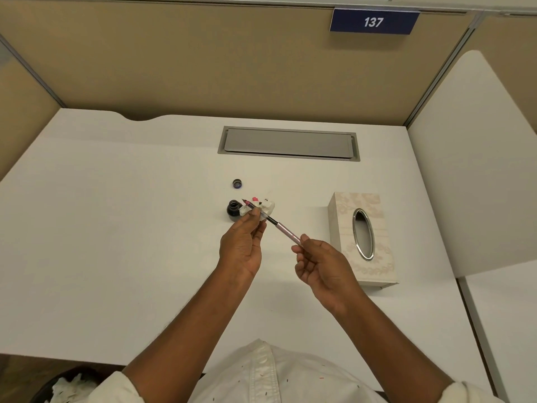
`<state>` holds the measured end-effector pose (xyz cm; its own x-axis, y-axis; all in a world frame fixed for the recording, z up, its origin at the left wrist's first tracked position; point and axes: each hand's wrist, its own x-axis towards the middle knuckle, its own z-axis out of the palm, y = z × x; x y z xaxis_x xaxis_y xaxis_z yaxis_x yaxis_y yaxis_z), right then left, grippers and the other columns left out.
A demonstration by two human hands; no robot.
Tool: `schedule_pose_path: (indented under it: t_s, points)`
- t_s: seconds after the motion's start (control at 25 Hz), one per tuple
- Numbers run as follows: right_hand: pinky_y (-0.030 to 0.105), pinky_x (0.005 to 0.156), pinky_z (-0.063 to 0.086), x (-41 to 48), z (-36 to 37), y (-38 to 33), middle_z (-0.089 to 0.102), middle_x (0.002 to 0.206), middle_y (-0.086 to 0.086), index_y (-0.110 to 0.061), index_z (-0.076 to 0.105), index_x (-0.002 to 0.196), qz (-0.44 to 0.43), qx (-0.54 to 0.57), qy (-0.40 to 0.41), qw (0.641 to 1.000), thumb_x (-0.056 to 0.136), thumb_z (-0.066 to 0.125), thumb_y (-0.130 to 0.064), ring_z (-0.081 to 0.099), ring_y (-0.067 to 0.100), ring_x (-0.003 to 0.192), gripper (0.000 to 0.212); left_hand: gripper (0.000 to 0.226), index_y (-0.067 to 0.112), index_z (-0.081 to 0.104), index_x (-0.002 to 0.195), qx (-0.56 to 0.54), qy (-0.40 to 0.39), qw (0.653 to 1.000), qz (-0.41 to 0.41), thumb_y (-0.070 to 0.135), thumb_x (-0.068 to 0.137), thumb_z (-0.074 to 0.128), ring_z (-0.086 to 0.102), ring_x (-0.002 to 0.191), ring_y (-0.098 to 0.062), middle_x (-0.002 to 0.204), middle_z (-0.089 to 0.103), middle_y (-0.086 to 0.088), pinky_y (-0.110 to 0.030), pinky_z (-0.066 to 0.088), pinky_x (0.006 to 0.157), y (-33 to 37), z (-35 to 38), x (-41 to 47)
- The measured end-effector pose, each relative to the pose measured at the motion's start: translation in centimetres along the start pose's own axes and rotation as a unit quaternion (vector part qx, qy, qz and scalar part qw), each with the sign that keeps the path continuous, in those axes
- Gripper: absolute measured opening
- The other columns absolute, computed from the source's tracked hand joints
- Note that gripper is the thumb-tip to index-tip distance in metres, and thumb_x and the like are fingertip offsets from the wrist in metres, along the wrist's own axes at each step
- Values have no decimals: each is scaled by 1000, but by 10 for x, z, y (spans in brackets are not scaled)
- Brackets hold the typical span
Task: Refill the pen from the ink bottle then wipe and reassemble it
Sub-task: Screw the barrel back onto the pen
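Far left, below the near edge of the bench [116, 228], a dark bin [69, 385] holds crumpled white paper. Toward the centre of the bench an ink bottle [233, 210] stands upright and uncapped, dark ink showing at its mouth. Its cap [237, 183] lies apart from it, farther back. Just right of the bottle the left hand [242, 245] is raised above the surface, thumb and fingers curled round the front part of the pen [286, 231], with a scrap of white tissue at the fingertips. The pen is off the bench, held between both hands. It slants from its dark tip near the bottle mouth down to its lilac barrel on the right. A wad of tissue [268, 207] sits just behind the pen. Whether it lies on the bench or is held cannot be determined. A grey hatch [289, 144] is set into the bench farther back. The right hand [319, 263] pinches the rear end of the barrel between thumb and forefinger, its other fingers loosely curled. To its right a pale patterned tissue box [341, 225] stands on the bench. A blue plate marked 137 [373, 21] hangs on the partition above.
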<state>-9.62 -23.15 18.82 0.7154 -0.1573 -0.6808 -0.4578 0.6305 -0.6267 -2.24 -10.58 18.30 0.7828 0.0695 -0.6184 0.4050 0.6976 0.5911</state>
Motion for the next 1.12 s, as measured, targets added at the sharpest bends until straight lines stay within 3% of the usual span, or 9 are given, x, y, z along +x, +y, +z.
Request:
schedule_pose_path:
  t_s: [0.08, 0.24, 0.4, 0.56, 0.68, 0.84, 0.92, 1.0, 1.12]
  points:
    - [21, 52, 47, 3, 2, 0, 67, 65, 5, -9, 61, 81, 14, -9, 9, 1000, 89, 65, -24, 53, 10, 53, 18, 9, 4, 66, 91, 8, -3, 1000, 2, 1, 83, 62, 60, 108, -23, 106, 66, -11, -32, 47, 96, -3, -1, 0]
    - [20, 53, 44, 4, 10, 5, 62, 61, 2, -9, 65, 79, -36, -77, 27, 996, 89, 63, -34, 48, 8, 50, 27, 9, 4, 66, 89, 10, -8, 1000, 1, -1, 83, 62, 62, 100, -20, 99, 67, -9, -34, 46, 99, -8, -1, -2]
    - [23, 65, 52, 0, 10, 6, 72, 80, 9, -4, 69, 97, -79, -84, -6, 993, 90, 63, -13, 62, 12, 68, 13, 7, 4, 66, 85, -2, -3, 1000, 3, -1, 83, 61, 62, 87, -15, 89, 67, -7, -32, 47, 96, -6, -1, -1]
    - [26, 68, 57, 0, 13, 8, 74, 88, 16, -7, 51, 105, -130, -87, -2, 988, 93, 57, -4, 68, 20, 74, 13, 7, 4, 66, 86, -6, -3, 1000, -4, 0, 84, 61, 62, 89, -16, 90, 67, -7, -32, 47, 96, -8, -2, 0]
    - [26, 66, 57, -1, 13, 9, 74, 85, 13, -9, 52, 96, -148, -112, 0, 983, 94, 57, -15, 68, 19, 73, 8, 6, 4, 65, 86, -16, -4, 1000, -5, 0, 84, 61, 62, 90, -16, 92, 67, -8, -33, 47, 98, -6, -2, 0]
    - [24, 58, 48, 3, 11, 11, 72, 68, 9, -7, 62, 81, -109, -201, 42, 973, 97, 44, -43, 61, 12, 57, 43, 10, 1, 65, 92, -15, -16, 1000, -13, 0, 83, 61, 61, 101, -20, 101, 67, -12, -34, 46, 100, -9, -6, 2]
    - [24, 58, 45, 5, 11, 13, 71, 70, 7, -8, 65, 85, -85, -243, 44, 965, 97, 36, -52, 60, 12, 58, 54, 11, 0, 65, 93, -15, -13, 1000, -20, -1, 83, 61, 61, 103, -21, 103, 66, -13, -35, 45, 101, -11, -8, 2]
    - [26, 64, 48, 8, 9, 15, 71, 86, 5, -14, 61, 101, -99, -271, 47, 956, 93, 46, -52, 65, 14, 71, 42, 11, 0, 65, 93, -16, -7, 1000, -23, -1, 83, 61, 61, 104, -22, 104, 66, -14, -36, 45, 101, -11, -9, 4]
    - [31, 71, 55, 8, 2, 16, 68, 94, 8, -17, 54, 109, -171, -252, 41, 952, 83, 72, -20, 69, 20, 82, 31, 21, -3, 63, 104, -19, -4, 1000, -24, 0, 83, 62, 59, 114, -26, 117, 63, -18, -37, 44, 103, -12, -12, 9]
